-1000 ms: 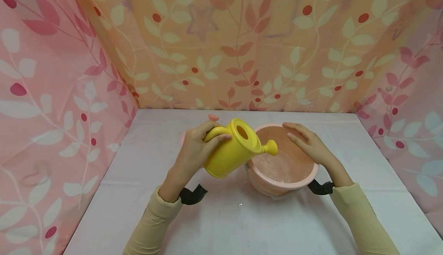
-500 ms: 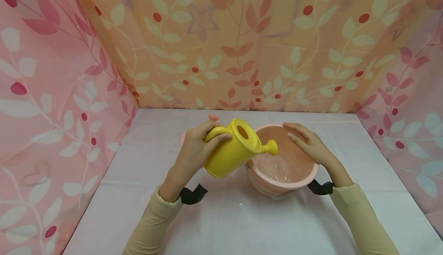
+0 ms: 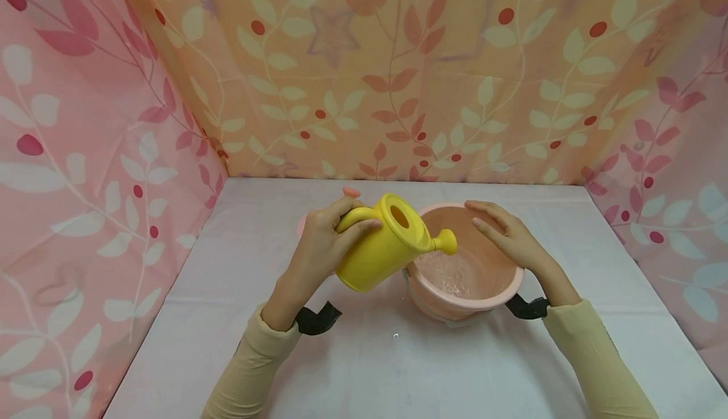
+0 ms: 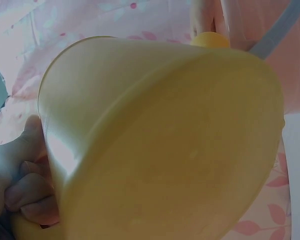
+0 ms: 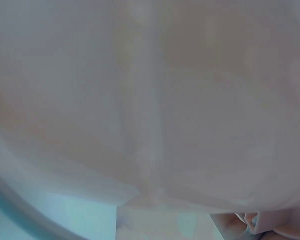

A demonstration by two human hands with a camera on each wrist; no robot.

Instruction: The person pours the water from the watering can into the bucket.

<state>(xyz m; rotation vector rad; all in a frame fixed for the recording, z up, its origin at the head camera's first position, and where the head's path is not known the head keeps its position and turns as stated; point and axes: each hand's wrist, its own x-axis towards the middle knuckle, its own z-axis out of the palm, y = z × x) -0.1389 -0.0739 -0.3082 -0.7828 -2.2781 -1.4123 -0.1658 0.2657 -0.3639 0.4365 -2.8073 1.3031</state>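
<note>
My left hand (image 3: 324, 236) grips the handle of a yellow watering can (image 3: 372, 255), thumb lying over the handle. Tipped to the right, the can has its spout head over a pink bucket (image 3: 443, 296). Rippling water (image 3: 455, 273) shows at the bucket's bottom. In the left wrist view the can's base (image 4: 180, 150) fills most of the picture. My right hand (image 3: 509, 236) rests on the bucket's far right rim, fingers fairly straight along it and thumb inside. The bucket's wall (image 5: 215, 125) takes up nearly all of the right wrist view, blurred and close.
Behind my left hand, a pink object (image 3: 302, 224) is mostly hidden, with a small orange-pink piece (image 3: 351, 192) farther back. Small water drops (image 3: 396, 337) lie on the white tabletop (image 3: 352, 368). Patterned cloth walls (image 3: 341, 90) stand around the back and sides.
Both hands, the can and the bucket stay in nearly the same place. Only the ripples and glints on the water in the bucket differ.
</note>
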